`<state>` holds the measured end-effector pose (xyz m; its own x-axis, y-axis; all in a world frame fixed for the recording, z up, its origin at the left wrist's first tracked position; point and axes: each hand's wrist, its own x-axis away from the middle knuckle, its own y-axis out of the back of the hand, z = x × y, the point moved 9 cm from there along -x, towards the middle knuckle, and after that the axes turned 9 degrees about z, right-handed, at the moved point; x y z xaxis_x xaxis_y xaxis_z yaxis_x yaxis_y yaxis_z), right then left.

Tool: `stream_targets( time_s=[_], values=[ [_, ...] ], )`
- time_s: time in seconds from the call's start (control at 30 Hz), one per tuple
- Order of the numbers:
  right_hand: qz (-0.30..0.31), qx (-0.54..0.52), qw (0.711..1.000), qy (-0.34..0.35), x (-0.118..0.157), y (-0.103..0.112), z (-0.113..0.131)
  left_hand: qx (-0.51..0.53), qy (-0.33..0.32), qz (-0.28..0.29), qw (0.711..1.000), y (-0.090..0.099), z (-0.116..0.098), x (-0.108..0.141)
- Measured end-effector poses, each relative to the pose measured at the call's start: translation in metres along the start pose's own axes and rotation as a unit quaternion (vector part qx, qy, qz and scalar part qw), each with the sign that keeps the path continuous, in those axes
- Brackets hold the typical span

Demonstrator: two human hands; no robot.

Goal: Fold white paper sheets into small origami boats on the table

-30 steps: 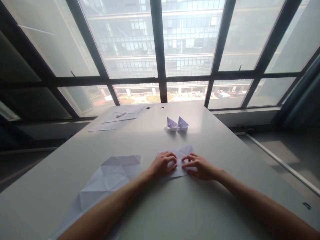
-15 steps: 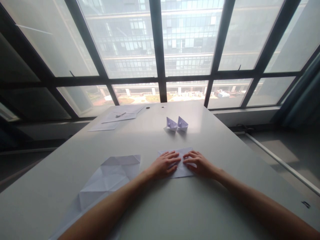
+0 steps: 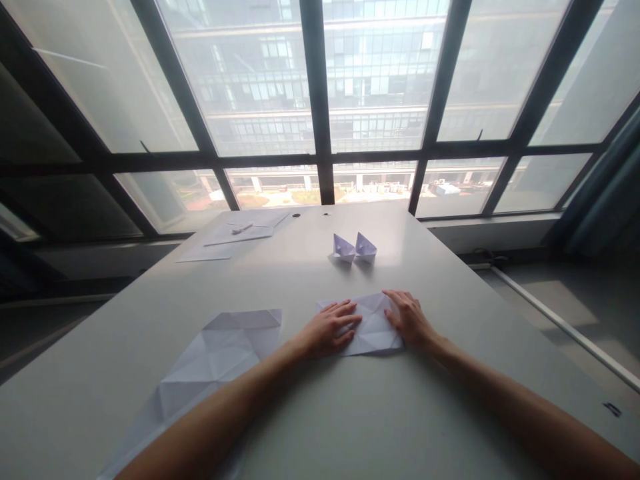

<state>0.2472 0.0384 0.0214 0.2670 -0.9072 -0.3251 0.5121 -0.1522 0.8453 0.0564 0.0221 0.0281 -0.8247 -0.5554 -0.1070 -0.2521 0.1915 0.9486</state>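
A folded sheet of white paper (image 3: 373, 327) with several creases lies flat on the table in front of me. My left hand (image 3: 333, 328) rests on its left part, fingers stretched out and pointing right. My right hand (image 3: 407, 319) is at the paper's right edge, its fingers apart, with fingertips touching the upper right corner and the right side. Whether the thumb is under the paper I cannot tell. Beyond the hands stand two small folded paper shapes (image 3: 355, 249) side by side, pointed at the top.
A larger creased sheet (image 3: 215, 360) lies to the left, partly under my left forearm. At the far left are flat white sheets (image 3: 220, 243) with a small light-coloured object (image 3: 243, 229) on them. The white table (image 3: 430, 413) reaches toward tall windows (image 3: 380, 80).
My right hand has moved right, from the middle of the paper to its right edge, uncovering more creases. The left hand has stayed in place.
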Motion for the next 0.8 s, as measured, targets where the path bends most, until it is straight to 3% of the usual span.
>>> stream_targets(
  time_s=[0.2, 0.5, 0.6, 0.8],
  values=[
    [0.001, -0.042, 0.999, 0.024, 0.000, 0.003, 0.007, -0.006, 0.005, 0.001, 1.000, -0.003, 0.003, 0.000],
    [-0.060, -0.125, 0.985, 0.102, 0.003, 0.025, 0.029, 0.011, 0.040, -0.029, 0.999, 0.008, 0.004, 0.002],
    [-0.033, -0.156, 0.976, 0.147, 0.006, 0.026, 0.042, 0.012, 0.042, -0.027, 0.999, 0.005, 0.008, 0.002],
    [0.089, -0.166, 0.959, 0.212, 0.011, 0.011, 0.063, 0.003, 0.029, 0.019, 0.999, -0.005, 0.012, -0.002]
  ],
)
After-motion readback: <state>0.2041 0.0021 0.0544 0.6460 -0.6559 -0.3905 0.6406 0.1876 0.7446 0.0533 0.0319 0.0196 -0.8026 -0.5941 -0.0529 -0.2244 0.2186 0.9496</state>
